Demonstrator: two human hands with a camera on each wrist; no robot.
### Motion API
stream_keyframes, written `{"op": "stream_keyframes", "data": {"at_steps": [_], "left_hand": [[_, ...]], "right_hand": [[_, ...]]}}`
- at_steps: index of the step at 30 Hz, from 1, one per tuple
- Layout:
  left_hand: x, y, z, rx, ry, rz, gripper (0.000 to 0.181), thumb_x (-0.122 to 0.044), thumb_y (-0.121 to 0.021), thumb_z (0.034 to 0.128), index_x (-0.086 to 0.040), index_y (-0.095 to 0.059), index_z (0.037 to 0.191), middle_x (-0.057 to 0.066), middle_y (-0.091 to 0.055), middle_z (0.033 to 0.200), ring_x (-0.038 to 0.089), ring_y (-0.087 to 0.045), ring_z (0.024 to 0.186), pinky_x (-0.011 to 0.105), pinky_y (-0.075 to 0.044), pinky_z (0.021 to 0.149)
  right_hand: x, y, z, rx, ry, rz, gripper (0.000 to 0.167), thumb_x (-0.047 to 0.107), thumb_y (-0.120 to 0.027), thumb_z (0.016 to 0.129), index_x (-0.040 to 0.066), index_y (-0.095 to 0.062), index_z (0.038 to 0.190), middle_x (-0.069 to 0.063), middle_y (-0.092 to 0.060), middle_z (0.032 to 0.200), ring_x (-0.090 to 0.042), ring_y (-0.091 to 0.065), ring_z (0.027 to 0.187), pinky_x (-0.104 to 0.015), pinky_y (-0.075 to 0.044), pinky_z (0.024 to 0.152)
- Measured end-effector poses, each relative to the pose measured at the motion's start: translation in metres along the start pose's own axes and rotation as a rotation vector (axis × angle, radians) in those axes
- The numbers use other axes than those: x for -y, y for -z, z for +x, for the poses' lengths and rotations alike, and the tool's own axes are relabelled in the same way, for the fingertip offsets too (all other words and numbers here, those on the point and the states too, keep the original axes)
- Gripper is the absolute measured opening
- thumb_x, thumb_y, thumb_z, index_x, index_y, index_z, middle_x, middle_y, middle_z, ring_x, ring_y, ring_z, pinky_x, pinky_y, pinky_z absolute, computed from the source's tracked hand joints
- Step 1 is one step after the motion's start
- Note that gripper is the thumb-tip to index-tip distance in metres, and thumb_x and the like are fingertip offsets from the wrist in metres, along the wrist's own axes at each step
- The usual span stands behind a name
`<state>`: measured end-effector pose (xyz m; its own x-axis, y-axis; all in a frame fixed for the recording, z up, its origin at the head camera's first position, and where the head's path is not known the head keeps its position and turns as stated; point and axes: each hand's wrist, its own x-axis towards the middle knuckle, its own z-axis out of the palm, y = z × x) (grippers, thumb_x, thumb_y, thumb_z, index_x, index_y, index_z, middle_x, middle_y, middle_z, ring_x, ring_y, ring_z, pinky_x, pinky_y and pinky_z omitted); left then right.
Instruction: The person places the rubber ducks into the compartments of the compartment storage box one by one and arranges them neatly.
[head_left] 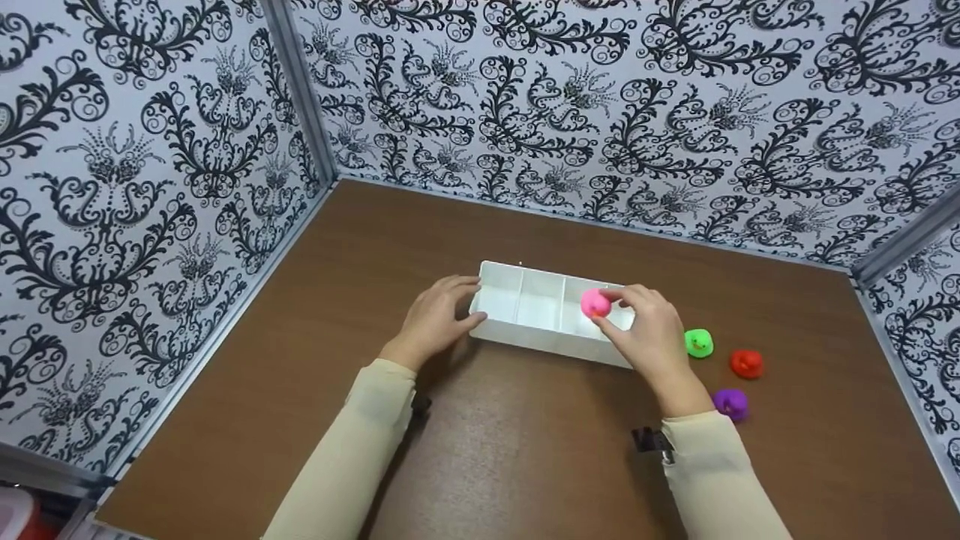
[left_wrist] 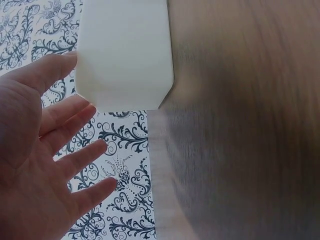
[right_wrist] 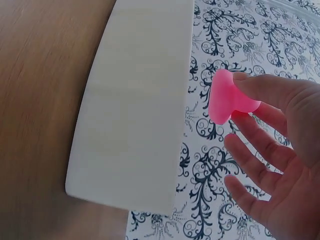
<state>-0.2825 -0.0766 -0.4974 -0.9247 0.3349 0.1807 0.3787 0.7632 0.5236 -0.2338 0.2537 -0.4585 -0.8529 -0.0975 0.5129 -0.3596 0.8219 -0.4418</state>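
Note:
A white divided box (head_left: 532, 341) lies lengthwise on the table. At its left end my left hand (head_left: 439, 319) touches the rim with thumb and fingertips, the fingers loosely extended; in the left wrist view the last two fingers stand clear of the end wall (left_wrist: 125, 55). My right hand (head_left: 649, 330) pinches a pink rubber duck (head_left: 596, 303) between thumb and fingers over the box's right part. In the right wrist view the duck (right_wrist: 223, 97) is held above rim level, apart from the long side wall (right_wrist: 130, 105). The bottom of the rightmost section is partly hidden by the right hand.
Right of the box sit a green duck (head_left: 699, 343), a red duck (head_left: 747, 364) and a purple duck (head_left: 731, 404), the last close to the right forearm. Patterned wall panels (head_left: 465, 97) border the brown tabletop (head_left: 465, 450) at the back and sides.

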Motion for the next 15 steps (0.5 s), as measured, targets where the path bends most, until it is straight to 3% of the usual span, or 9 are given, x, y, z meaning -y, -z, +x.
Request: {"op": "stream_keyframes", "data": {"at_steps": [15], "left_hand": [[-0.001,0.001,-0.001,0.001,0.011,0.005,0.054,-0.041,-0.072,0.0963,-0.013,-0.064,0.142,-0.004,-0.054,0.155,0.024,-0.041,0.151,0.053,-0.036,0.12]], "right_hand": [[0.022,-0.025,0.011,0.052,0.037,0.041,0.039,0.022,-0.09,0.08,0.01,-0.078,0.115,-0.009,-0.076,0.106,-0.034,-0.068,0.098,-0.045,-0.052,0.085]]}}
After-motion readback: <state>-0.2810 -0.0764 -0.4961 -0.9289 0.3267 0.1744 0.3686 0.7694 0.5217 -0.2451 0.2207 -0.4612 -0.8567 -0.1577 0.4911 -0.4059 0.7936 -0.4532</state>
